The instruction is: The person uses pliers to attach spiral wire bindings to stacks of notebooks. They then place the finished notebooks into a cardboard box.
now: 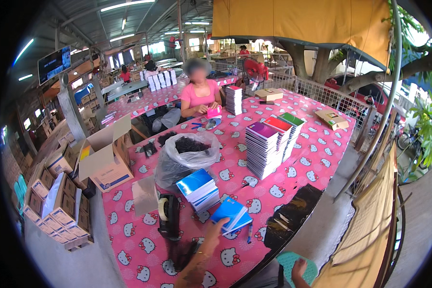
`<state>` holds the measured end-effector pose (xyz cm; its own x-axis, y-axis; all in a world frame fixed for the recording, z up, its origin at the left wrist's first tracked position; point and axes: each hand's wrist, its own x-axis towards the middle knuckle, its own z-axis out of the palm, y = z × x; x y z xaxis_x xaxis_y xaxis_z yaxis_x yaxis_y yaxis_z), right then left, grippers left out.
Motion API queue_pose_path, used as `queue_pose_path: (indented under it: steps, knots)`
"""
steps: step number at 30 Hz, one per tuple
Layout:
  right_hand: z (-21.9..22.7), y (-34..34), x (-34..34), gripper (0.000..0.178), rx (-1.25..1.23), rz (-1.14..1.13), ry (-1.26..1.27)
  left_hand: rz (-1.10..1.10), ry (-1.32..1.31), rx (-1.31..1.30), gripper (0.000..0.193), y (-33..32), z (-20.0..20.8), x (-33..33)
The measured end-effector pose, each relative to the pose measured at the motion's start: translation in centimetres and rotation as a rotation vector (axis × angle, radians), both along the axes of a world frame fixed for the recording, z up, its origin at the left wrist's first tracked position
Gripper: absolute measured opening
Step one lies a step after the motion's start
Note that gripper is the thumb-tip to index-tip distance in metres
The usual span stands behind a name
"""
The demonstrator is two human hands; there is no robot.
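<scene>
Blue notebooks (229, 210) glossy; bag (170, 168) crinkled translucent plastic; carton (111, 170) matt cardboard; tablecloth (317, 150) smooth.

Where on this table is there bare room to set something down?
A wide stretch of pink cloth is bare right of the green notebook stack, nearer than the brown carton piece. A smaller one separates the purple stack from the black patch. Crowded: plastic bag, tape dispenser, blue notebooks at the left hand.
</scene>
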<state>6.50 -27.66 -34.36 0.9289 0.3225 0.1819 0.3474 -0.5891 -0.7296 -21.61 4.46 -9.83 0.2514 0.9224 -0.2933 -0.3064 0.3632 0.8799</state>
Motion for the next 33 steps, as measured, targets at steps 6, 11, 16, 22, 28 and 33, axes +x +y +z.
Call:
queue_pose_path:
  steps: [6, 11, 16, 22, 28, 33]
  knots:
    - [21.6, 13.2, -5.2, 0.036, 0.172, 0.705, -0.160, -0.047, 0.085, -0.074, 0.045, 0.8, -1.4, 0.6]
    - [21.7, 19.4, -7.9, 0.041, -0.096, 1.207, -0.521, -0.086, 0.069, 0.010, 0.050, 1.4, -0.2, -0.7]
    - [23.2, 22.5, -3.5, 0.041, -0.291, 1.527, -0.599, 0.007, -0.091, -0.022, 0.052, 1.6, -1.5, -1.2]
    - [44.0, 31.0, -1.1, 0.017, 0.799, 1.512, 1.009, 0.070, -0.011, 0.070, 0.055, 0.0, 0.0, -0.4]
    - [51.6, 27.6, -0.7, 0.009, 1.147, 1.969, 0.943, 0.155, -0.013, 0.042, 0.047, -0.7, -1.0, -0.3]
    - [47.8, 25.9, 5.6, 0.033, 1.200, 2.000, 0.737, 0.118, -0.029, -0.041, 0.046, 0.6, -2.0, -0.8]
